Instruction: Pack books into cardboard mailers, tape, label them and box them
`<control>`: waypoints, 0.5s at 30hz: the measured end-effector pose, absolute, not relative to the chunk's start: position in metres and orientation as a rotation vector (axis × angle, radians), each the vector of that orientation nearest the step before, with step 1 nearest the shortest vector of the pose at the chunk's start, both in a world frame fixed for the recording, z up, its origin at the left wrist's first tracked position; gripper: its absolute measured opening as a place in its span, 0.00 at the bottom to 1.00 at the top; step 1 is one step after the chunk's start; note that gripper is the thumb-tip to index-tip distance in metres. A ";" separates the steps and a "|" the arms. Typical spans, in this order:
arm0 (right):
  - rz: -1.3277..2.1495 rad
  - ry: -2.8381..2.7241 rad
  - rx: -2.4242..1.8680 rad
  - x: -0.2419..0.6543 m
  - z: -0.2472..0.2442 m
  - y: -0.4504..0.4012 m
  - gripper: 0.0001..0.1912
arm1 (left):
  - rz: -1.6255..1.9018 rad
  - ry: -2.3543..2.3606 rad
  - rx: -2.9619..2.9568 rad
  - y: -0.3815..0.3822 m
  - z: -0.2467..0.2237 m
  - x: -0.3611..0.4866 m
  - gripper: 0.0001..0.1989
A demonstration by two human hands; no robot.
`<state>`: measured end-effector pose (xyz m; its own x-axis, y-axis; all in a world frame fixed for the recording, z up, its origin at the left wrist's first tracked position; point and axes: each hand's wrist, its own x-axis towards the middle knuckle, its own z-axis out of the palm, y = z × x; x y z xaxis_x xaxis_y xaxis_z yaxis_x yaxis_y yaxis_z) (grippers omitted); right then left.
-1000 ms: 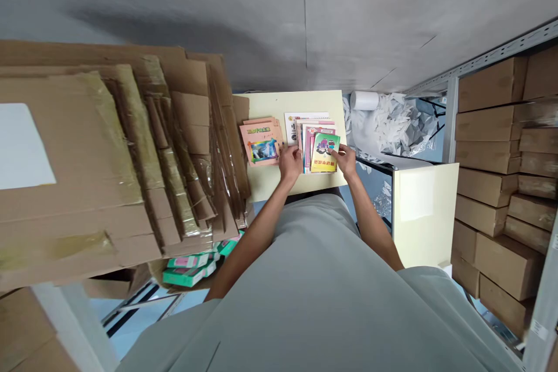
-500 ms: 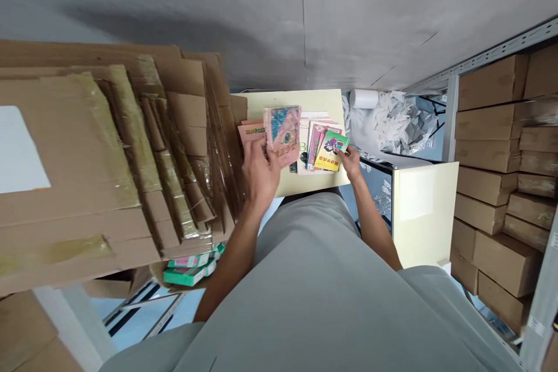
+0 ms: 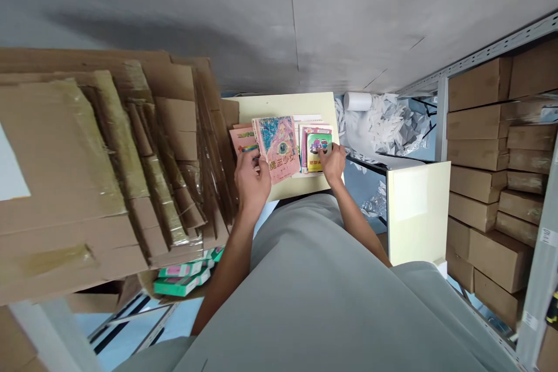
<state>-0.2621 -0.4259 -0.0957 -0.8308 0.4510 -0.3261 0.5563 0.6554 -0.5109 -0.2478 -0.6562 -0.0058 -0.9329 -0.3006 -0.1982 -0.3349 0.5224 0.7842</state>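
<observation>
Currently, in the head view, a person wearing a grey top (image 3: 322, 279) is working with both hands over a pale yellow worktop (image 3: 285, 104). The left hand (image 3: 253, 183) is pinching the left edge of a pink book (image 3: 279, 148) with its thumb and curled fingers, though the book is hiding whatever part of the grip is lying behind it. That pink book is showing a blue and pink illustrated cover, and it is slanting over the middle of the worktop, partly covering some salmon-pink booklets (image 3: 242, 138) on its left.

The right hand (image 3: 333, 164) is bending over the right side of a green and yellow booklet (image 3: 313, 140), its fingertips resting on the cover; whether the thumb is pinching from the other side, I cannot tell. This booklet is lying on top of some pink and white booklets (image 3: 304, 151), just beside the pink book, and a white sheet (image 3: 308, 118) is poking out beyond them.

To the left, flattened cardboard (image 3: 117, 232) is leaning in layers beside the worktop, and green and pink boxes (image 3: 178, 285) are lying below. To the right, a white roll (image 3: 357, 102) is resting by a heap of white paper (image 3: 394, 128), a pale yellow panel (image 3: 418, 215) is standing nearer the person, and brown cartons (image 3: 477, 99) are filling a metal rack (image 3: 442, 116).
</observation>
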 end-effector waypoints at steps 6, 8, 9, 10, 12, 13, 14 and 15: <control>-0.987 2.577 0.915 -0.279 -0.113 -0.428 0.29 | 1.479 2.703 -0.592 -0.652 -0.010 -0.253 0.07; -1.043 2.503 0.937 -0.283 -0.114 -0.429 0.27 | 1.521 2.670 -0.625 -0.649 -0.012 -0.255 0.07; -1.091 2.474 0.929 -0.283 -0.113 -0.429 0.25 | 1.553 2.638 -0.644 -0.648 -0.014 -0.256 0.07; -1.153 2.444 0.914 -0.282 -0.111 -0.428 0.23 | 1.596 2.591 -0.661 -0.646 -0.016 -0.258 0.08; -1.306 2.374 0.874 -0.276 -0.103 -0.420 0.20 | 1.719 2.445 -0.687 -0.642 -0.024 -0.261 0.10; -1.382 2.343 0.862 -0.271 -0.098 -0.413 0.19 | 1.795 2.342 -0.698 -0.639 -0.029 -0.263 0.11; -1.453 2.320 0.862 -0.265 -0.092 -0.402 0.20 | 1.869 2.225 -0.711 -0.635 -0.036 -0.264 0.12; -1.520 2.308 0.876 -0.259 -0.084 -0.389 0.21 | 1.934 2.104 -0.726 -0.630 -0.044 -0.266 0.12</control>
